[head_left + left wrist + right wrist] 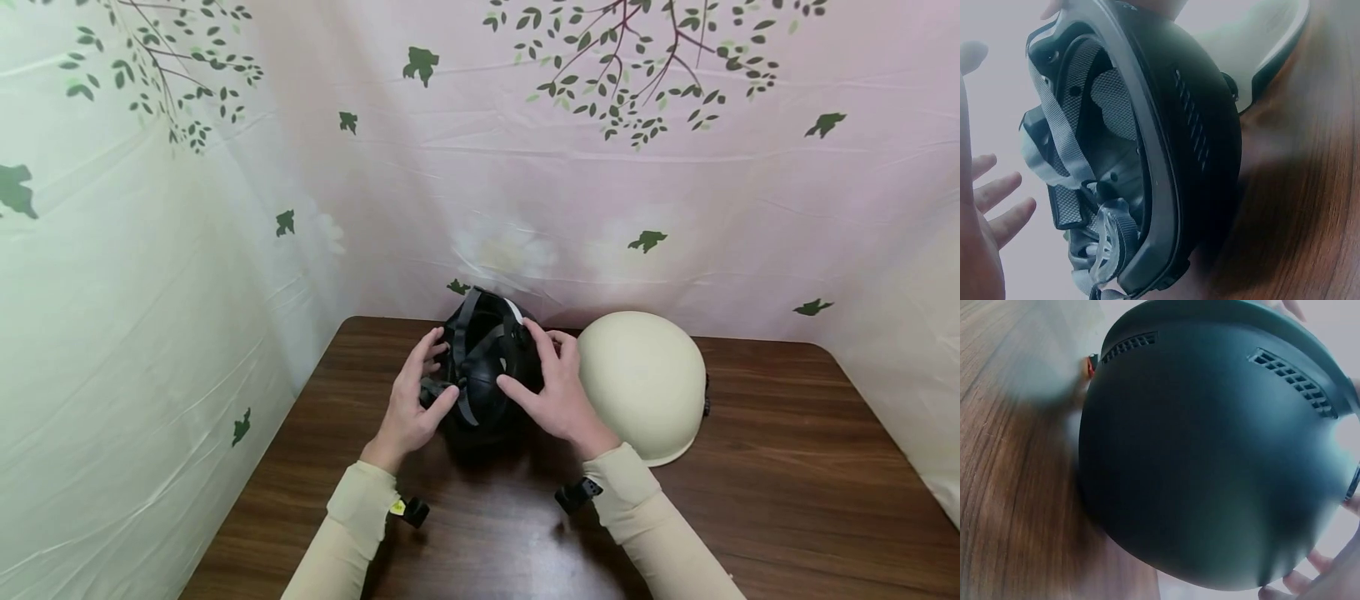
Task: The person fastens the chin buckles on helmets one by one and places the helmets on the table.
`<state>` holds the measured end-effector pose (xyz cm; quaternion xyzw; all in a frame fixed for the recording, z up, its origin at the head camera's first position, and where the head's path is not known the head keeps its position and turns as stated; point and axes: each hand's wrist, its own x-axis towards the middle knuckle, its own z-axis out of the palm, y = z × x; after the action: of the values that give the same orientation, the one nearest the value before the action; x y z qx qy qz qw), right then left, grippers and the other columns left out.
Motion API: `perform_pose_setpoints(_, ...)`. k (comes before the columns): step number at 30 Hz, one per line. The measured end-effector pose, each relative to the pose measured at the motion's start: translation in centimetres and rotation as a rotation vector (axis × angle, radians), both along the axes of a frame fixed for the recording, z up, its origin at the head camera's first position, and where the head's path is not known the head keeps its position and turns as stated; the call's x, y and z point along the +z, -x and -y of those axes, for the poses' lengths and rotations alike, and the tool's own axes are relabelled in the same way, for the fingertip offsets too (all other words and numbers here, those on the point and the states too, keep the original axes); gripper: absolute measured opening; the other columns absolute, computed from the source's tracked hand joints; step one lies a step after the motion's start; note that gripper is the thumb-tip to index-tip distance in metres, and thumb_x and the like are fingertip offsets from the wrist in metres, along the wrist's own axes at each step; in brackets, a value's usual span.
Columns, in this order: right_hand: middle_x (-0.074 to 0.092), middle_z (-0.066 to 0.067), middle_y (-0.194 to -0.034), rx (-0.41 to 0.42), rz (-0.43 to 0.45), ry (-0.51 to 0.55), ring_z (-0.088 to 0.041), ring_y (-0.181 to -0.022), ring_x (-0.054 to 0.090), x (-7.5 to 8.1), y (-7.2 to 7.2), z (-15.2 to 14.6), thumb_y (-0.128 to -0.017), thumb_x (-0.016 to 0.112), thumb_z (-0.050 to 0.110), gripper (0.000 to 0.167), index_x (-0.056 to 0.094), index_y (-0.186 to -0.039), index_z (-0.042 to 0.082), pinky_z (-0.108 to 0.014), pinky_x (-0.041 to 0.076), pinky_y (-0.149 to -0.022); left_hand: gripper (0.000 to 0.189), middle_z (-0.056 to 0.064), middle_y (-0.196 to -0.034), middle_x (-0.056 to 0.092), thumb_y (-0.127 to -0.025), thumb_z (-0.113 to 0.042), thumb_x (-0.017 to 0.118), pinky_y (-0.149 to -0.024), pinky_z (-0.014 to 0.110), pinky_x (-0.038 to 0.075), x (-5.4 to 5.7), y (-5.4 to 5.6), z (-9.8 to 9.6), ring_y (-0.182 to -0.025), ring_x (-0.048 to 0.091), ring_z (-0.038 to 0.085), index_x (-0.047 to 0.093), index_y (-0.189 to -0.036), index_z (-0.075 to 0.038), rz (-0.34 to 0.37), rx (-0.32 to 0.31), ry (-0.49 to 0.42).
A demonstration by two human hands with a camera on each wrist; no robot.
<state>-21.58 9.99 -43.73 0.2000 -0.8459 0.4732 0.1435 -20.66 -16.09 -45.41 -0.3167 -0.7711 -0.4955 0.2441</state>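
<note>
A black helmet (491,404) stands tipped on the table between my two hands, its hollow side showing in the head view. Inside it, the left wrist view shows grey padding (1116,103), a chin strap (1063,134) and a clear plastic piece (1108,244) by the lower rim. My right hand (558,392) grips the helmet's right side, fingertips against the shell in the right wrist view. On the other side, my left hand (412,404) has its fingers spread beside the straps, a gap showing in the left wrist view.
A cream helmet (641,383) sits dome up right behind my right forearm, with black fittings (707,396) on its side. The brown wooden table (787,467) meets a leaf-patterned cloth (420,200) along its back edge.
</note>
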Motion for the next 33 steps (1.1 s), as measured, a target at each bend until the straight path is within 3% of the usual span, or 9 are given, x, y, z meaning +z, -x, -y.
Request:
perform_pose_setpoints(8,0.045,-0.018,-0.149,0.045,-0.083,0.113,-0.033,-0.135,0.043,-0.1,0.6,-0.5,-0.095,0.077,0.023,0.079,0.035,-0.160,0.011,-0.053,0.035,-0.113,0.078,0.012,-0.165,0.040,-0.093,-0.006,0.065,-0.102,0.068,0.047,-0.1,0.0,0.8,-0.139,0.051,0.041,0.032,-0.163,-0.004,-0.018,0.006,-0.023)
perform_pose_setpoints(15,0.050,-0.015,-0.145,0.017,-0.084,0.105,-0.030,-0.125,0.048,0.0,0.5,-0.9,-0.101,0.069,0.018,0.060,0.044,-0.155,0.011,-0.044,0.040,-0.100,0.079,0.013,-0.164,0.042,-0.090,-0.004,0.066,-0.102,0.063,0.050,0.0,0.0,1.6,-0.140,0.052,0.035,0.033,-0.162,-0.004,-0.036,0.033,-0.026)
perform_pose_setpoints(22,0.053,-0.019,-0.137,-0.008,-0.053,0.134,-0.029,-0.112,0.055,0.0,0.3,-1.1,-0.098,0.071,0.012,0.062,0.043,-0.154,0.007,-0.038,0.047,-0.093,0.082,0.018,-0.160,0.045,-0.085,0.004,0.069,-0.101,0.064,0.050,0.1,0.0,2.1,-0.136,0.052,0.041,0.035,-0.160,0.002,-0.049,0.062,-0.046)
perform_pose_setpoints(27,0.052,-0.018,-0.136,0.008,0.008,0.124,-0.029,-0.114,0.057,-0.1,0.1,-1.5,-0.098,0.070,0.009,0.069,0.037,-0.159,0.009,-0.046,0.053,-0.095,0.079,0.020,-0.159,0.046,-0.088,0.001,0.068,-0.103,0.061,0.049,0.1,0.1,2.2,-0.137,0.052,0.041,0.036,-0.160,0.000,-0.055,0.070,-0.053)
perform_pose_setpoints(33,0.049,-0.020,-0.145,-0.001,0.067,0.092,-0.033,-0.121,0.057,-0.4,0.0,-1.9,-0.096,0.068,0.006,0.074,0.030,-0.159,0.002,-0.056,0.050,-0.099,0.076,0.018,-0.159,0.046,-0.091,-0.005,0.066,-0.108,0.058,0.046,-0.1,0.2,2.6,-0.134,0.052,0.048,0.036,-0.161,-0.003,-0.061,0.105,-0.055)
